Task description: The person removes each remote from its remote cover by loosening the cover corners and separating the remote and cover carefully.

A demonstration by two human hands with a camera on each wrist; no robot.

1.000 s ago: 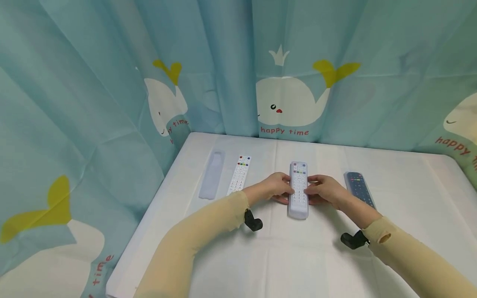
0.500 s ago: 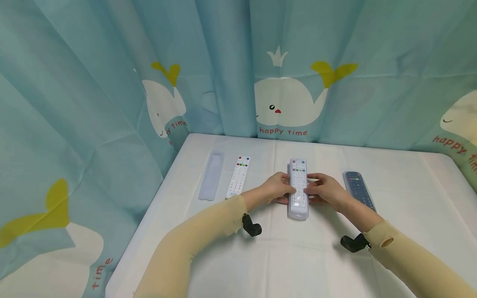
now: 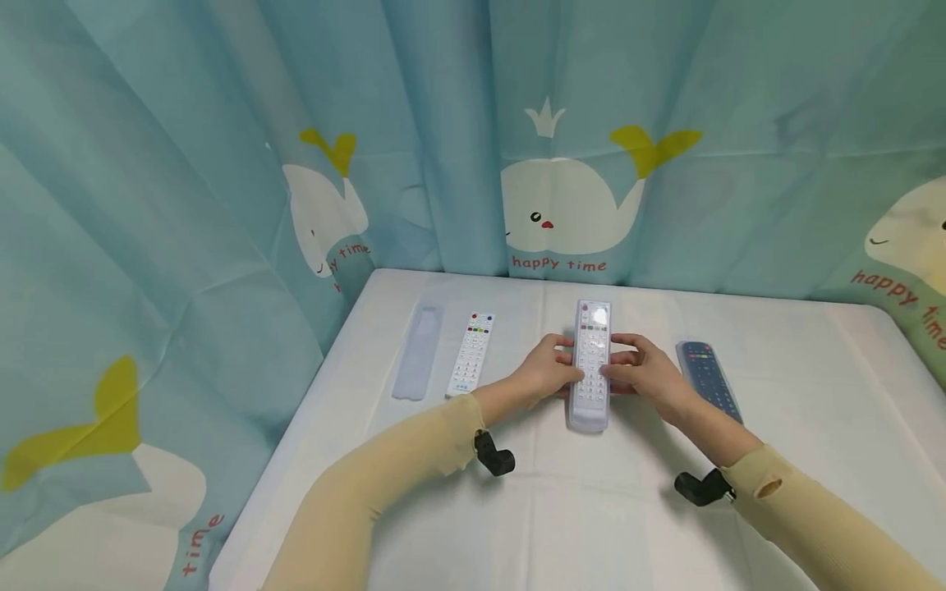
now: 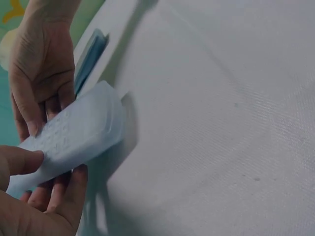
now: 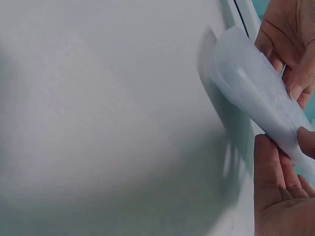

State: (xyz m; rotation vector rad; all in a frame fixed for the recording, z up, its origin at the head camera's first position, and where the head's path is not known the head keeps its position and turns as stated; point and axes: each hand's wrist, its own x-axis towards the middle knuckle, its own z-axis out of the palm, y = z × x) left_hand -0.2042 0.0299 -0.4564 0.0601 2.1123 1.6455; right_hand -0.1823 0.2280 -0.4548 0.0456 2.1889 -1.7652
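A white remote in a translucent sleeve (image 3: pixel 590 361) is held between both hands at the middle of the table, its far end tilted up. My left hand (image 3: pixel 548 367) grips its left edge, thumb on the keypad side and fingers beneath. My right hand (image 3: pixel 646 374) pinches the right edge likewise. In the left wrist view the sleeved remote (image 4: pixel 74 132) stands off the cloth, casting a shadow. The right wrist view shows its rounded end (image 5: pixel 241 69) and fingers of both hands around it. The sleeve hides the remote's underside.
To the left on the white table (image 3: pixel 576 509) lie an empty translucent sleeve (image 3: pixel 418 353) and a bare white remote (image 3: pixel 471 353). A dark remote in a clear sleeve (image 3: pixel 709 379) lies right of my right hand. A patterned curtain (image 3: pixel 443 164) hangs behind the table.
The far end of the held remote has risen and moved slightly away from me, with both hands still gripping it. The remotes on the table have not moved.
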